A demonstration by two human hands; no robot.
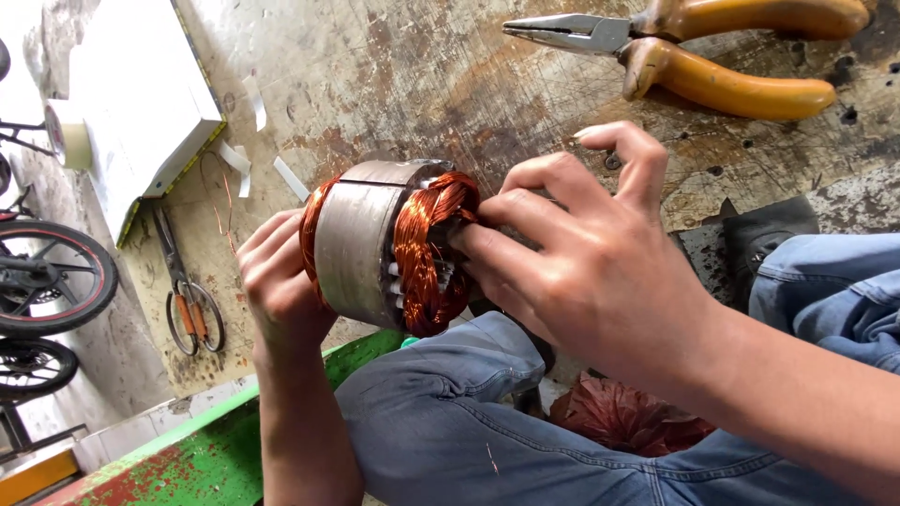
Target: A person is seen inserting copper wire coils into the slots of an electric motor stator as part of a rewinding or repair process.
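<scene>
Head view looks down on a worn, stained workbench (pixel 441 66) with a motor stator (pixel 375 244) held at frame centre, above a knee in blue jeans (pixel 450 422). Left hand (pixel 277 281), at 9 o'clock of the stator, is clamped on the far end, fingers curled over the copper winding there. Right hand (pixel 581 253), at 3 o'clock, has its fingertips pressed together into the near copper winding (pixel 427 253); its index finger is raised clear. Stator body is a grey steel cylinder, coils bulging from both ends. At 1 o'clock, yellow-handled pliers (pixel 694 47) lie on the bench, jaws together. At 10 o'clock rests a white flat box (pixel 141 94), closed, contents not visible. Scissors (pixel 187 290) lie at 9 o'clock, beyond the left hand. At 5 o'clock, under the right forearm, sits a heap of reddish copper wire (pixel 619 417).
</scene>
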